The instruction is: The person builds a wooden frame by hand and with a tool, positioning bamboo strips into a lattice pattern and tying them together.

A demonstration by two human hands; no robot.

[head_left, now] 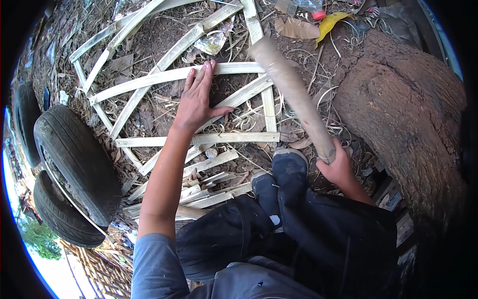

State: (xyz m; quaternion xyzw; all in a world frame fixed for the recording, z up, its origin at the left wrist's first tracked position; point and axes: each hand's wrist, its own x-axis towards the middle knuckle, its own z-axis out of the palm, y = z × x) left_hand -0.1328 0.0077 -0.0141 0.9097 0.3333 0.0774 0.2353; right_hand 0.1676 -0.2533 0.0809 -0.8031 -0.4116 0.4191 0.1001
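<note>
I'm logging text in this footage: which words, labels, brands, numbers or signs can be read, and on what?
No readable text anywhere.
Bamboo strips and wooden stick: none seen.
Crumpled wrapper: any print is too small and blurred to read.
Large black tyre: any sidewall lettering is illegible.

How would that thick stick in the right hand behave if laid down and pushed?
The stick looks rounded, so it would probably roll. It seems stiff: held near one end by the right hand, it shows no droop. Its thickness suggests fair weight, though that is a guess.
</note>
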